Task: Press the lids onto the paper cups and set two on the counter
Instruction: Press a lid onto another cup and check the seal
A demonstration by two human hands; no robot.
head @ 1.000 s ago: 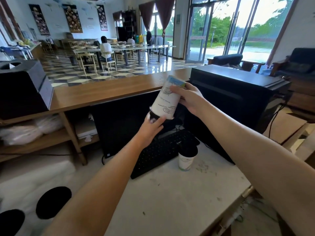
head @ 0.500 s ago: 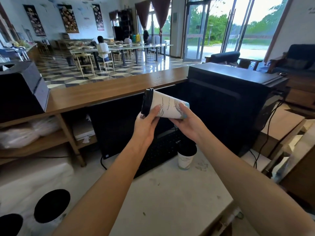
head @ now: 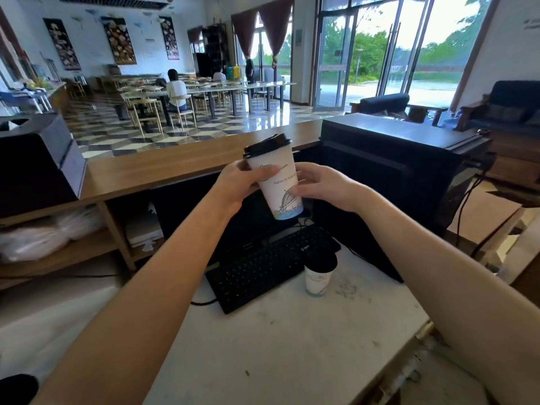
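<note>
With the left hand (head: 233,185) and right hand (head: 321,185) both gripping the lidded paper cup (head: 277,185), excess squeeze may dislodge its black lid (head: 267,145).

- We note two bare forearms entering from the bottom edge, no sleeves visible on either up to the frame border.
- Left hand (head: 233,185): no ring, watch or glove seen; thumbnail short, unpainted.
- Right hand (head: 324,187): likewise bare, no wristband or jewellery visible.
- Nothing worn shows on either wrist.
</note>
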